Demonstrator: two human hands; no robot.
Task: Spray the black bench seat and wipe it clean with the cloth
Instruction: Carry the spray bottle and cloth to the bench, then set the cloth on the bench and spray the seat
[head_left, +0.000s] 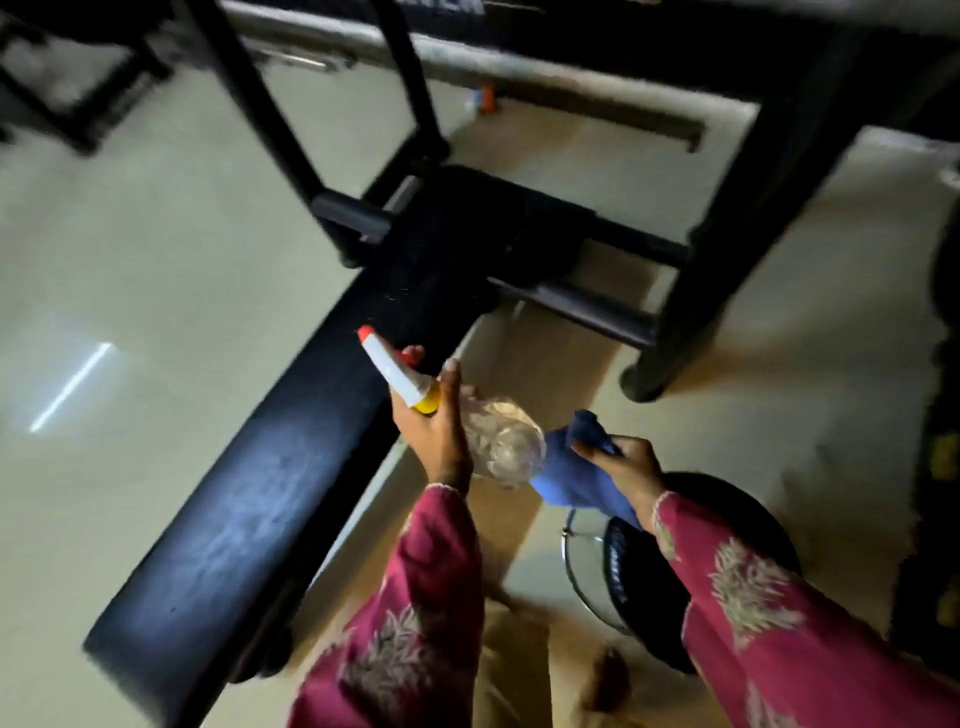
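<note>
One long black bench seat (249, 499) lies dull and seemingly unwiped. The left hand (434, 426) grips the spray bottle (467, 415), aimed at it; the right hand (623, 467) clutches the cloth (571, 467) beside it, wiping apparently not begun.

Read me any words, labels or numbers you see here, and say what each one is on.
No text can be read for sure.
Top bar: pale lettering, cut off and blurred, unreadable.
Weight plate: raised markings on its rim, too small to read.
Spray bottle, cloth, bench seat: no text visible.
</note>
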